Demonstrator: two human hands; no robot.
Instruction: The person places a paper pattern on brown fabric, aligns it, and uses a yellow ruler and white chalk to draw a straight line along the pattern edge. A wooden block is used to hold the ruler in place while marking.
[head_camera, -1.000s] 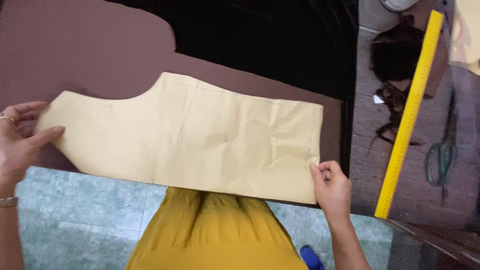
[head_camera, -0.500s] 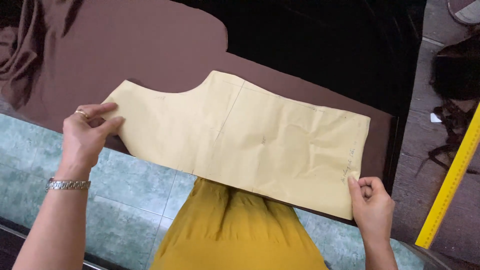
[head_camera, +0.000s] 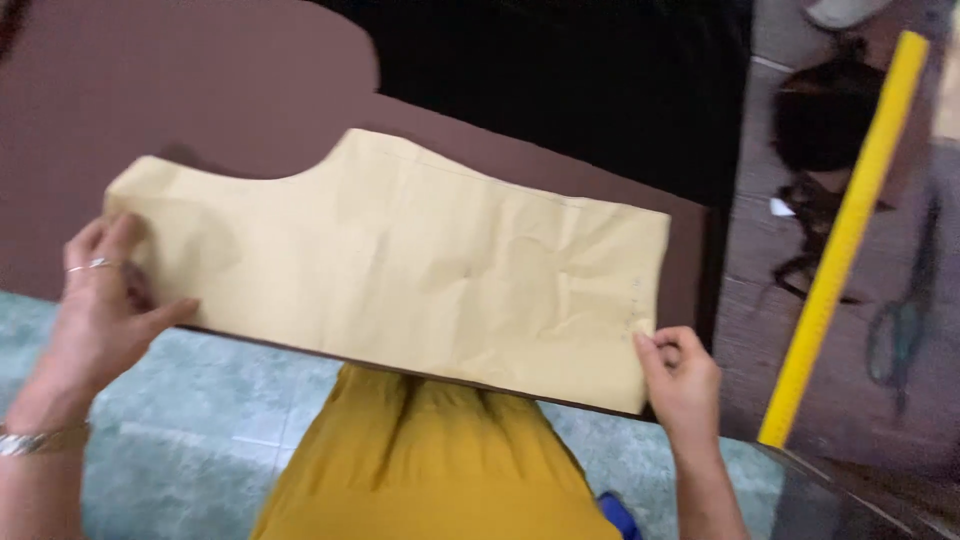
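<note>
A: The tan paper pattern piece (head_camera: 400, 270) is laid on the brown fabric (head_camera: 200, 90), mid-frame, pinched at each end by left hand (head_camera: 105, 310) and right hand (head_camera: 680, 375).

B: Slippage could be caused by an uneven tug; creases could be torn.

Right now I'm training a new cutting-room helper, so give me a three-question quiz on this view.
1. True or false: the left hand and the right hand hold opposite ends of the tan paper pattern.
2. What lies directly under the pattern? A) brown fabric B) green tiles C) a glass sheet
3. Fill in: to the right of the fabric, a long ____ ruler lies on the table.

Key
1. True: each hand grips one end at the near edge.
2. A: the pattern rests on the brown fabric, which shows around its edges.
3. Yellow.
</note>
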